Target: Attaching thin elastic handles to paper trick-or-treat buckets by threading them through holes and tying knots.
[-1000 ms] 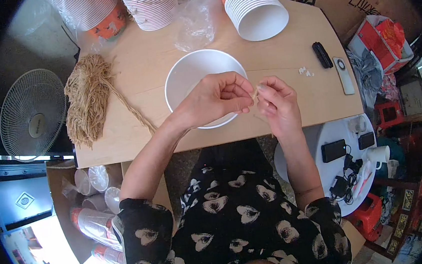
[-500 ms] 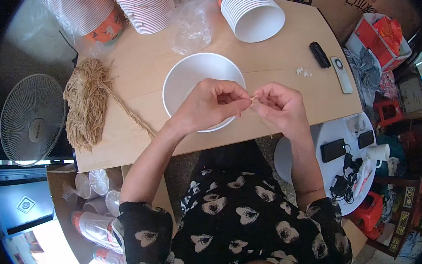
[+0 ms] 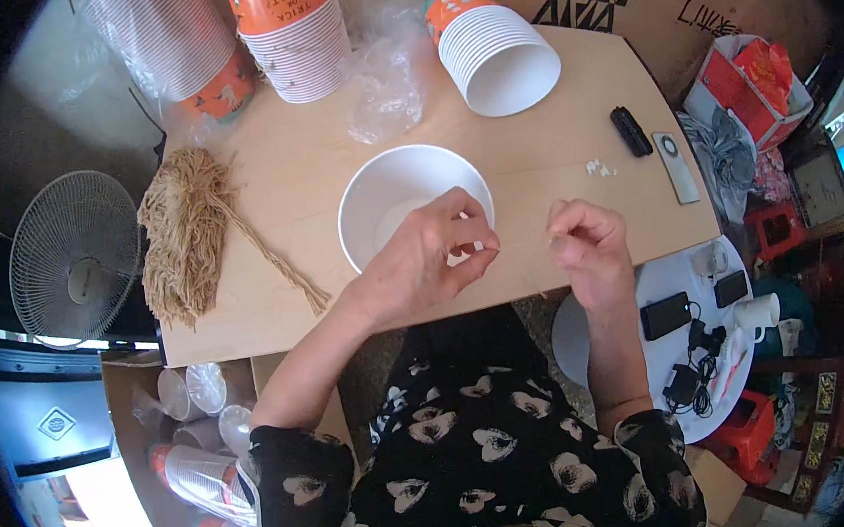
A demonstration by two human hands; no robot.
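Observation:
My left hand (image 3: 431, 253) hovers over the near rim of a white paper bucket (image 3: 362, 203). Its thumb and index finger curl together, and whatever they may hold is too small to name. To the right of the bucket, my right hand (image 3: 591, 249) is raised above the table's front edge. The fingertips press together in a pinch, with perhaps a tiny pale bit at the tips that I cannot make out. A bundle of tan twine (image 3: 189, 239) lies left of the bucket, its twisted tail reaching toward my left forearm. Small white bits (image 3: 600, 169) are scattered on the table at right.
Stacks of paper buckets (image 3: 299, 58) and a tipped stack (image 3: 510, 65) line the table's back, with a clear plastic bag (image 3: 382, 96) between. A black object (image 3: 631, 132) and a grey slim device (image 3: 676, 169) lie at right. A fan (image 3: 82, 278) stands left.
My hands, which met at a small pale piece of cord, have moved apart. The right hand has gone right and the left slightly down. The whole view has tilted a little.

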